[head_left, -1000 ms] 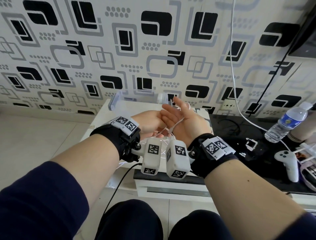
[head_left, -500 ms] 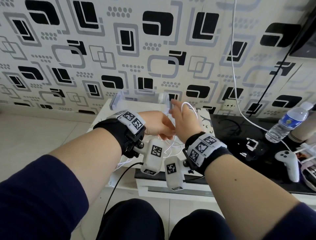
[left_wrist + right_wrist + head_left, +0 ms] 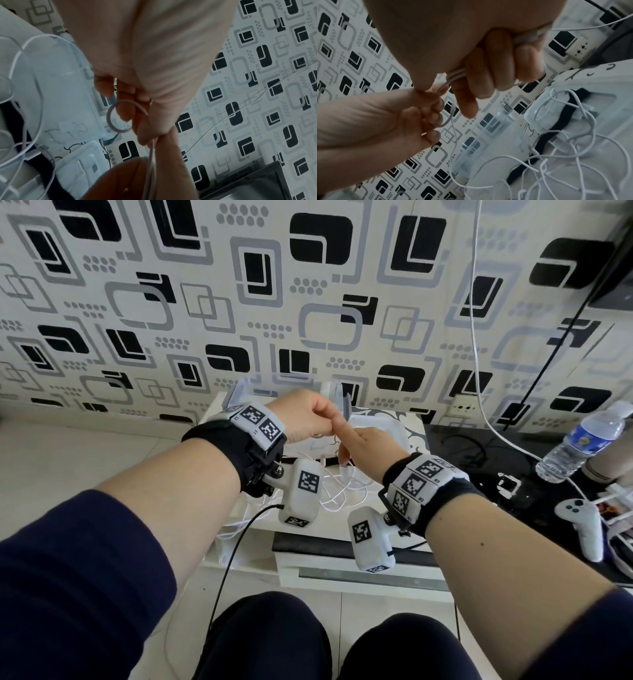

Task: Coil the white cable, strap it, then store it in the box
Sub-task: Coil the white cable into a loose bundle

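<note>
Patterned wall (image 3: 308, 302) fills the back, black and grey squares on white; it meets the floor (image 3: 51, 460) at left, open tile there w/ free room. White tabletop (image 3: 246, 546) sits against the wall, its near edge just past the person's knees; a black tabletop (image 3: 479, 446) joins it on the right. Clear plastic box (image 3: 387, 426) lies at the back of the white tabletop, close to the wall, lid (image 3: 337, 392) tilted up behind the hands.

Left hand (image 3: 308, 416) & right hand (image 3: 370, 443) meet above the box, touching. Left hand's fingers are curled, pinching a small loop of the white cable (image 3: 118, 116). Right hand is clamped round a bundle of cable strands in its fist, index finger sticking out. Rest of the white cable lies in loose tangled loops on the tabletop under the wrists, near the front edge, w/ a black strap (image 3: 556, 128) among them.

On the black tabletop, well apart to the right: water bottle (image 3: 582, 450) w/ blue label, text too small to read, & white game controller (image 3: 582, 525) near the right edge. Wrist bands carry square black-white code tags, no readable words.
</note>
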